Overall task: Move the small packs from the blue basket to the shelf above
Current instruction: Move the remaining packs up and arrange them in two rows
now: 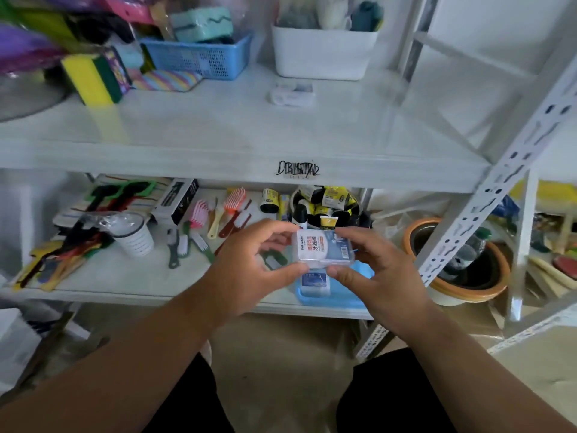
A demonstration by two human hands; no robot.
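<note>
Both hands, left hand (249, 260) and right hand (371, 270), pinch one small pack (324, 247) by its short ends, directly above the blue basket (337, 300) still holding another; probably light, rigid, slick plastic, best gripped edgewise.

A white metal shelving rack (487, 195) stands against a white wall (499, 23) over beige floor (281, 339).

Pack (324, 249) between both hands, above basket (343, 303) on lower shelf (131, 276), another pack (316, 282) inside.
</note>
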